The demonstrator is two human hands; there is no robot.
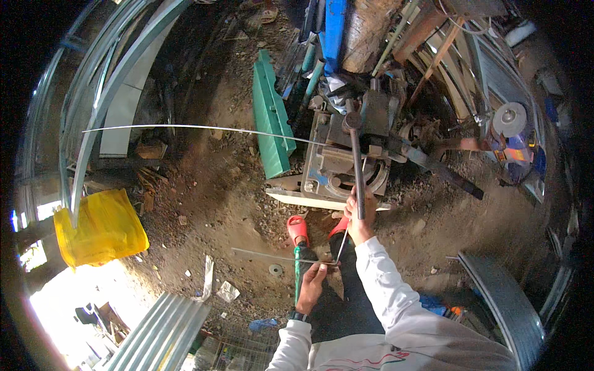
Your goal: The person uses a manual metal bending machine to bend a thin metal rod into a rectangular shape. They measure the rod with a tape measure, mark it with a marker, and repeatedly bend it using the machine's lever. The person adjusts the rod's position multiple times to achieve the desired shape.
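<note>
A heavy grey metal clamping or bending machine [318, 154] stands on the ground ahead of me, with a long steel lever [357, 157] rising from its top toward me. My right hand [361, 215] is closed around the lever's near end. A thin metal strip with a sharp bend [344, 242] runs beside that hand toward the machine. My left hand [313, 285] pinches the strip close to its bend, above my feet. From there its other arm reaches out to the left. Whether my right fingers also touch the strip is hidden.
A long thin strip [204, 127] extends left from the machine at height. Beside it stands a green metal piece [270, 117]. An angle grinder [512, 133] lies at right. Yellow sheet [102, 227], corrugated metal [162, 334] and a metal channel [501, 297] surround the dirt floor.
</note>
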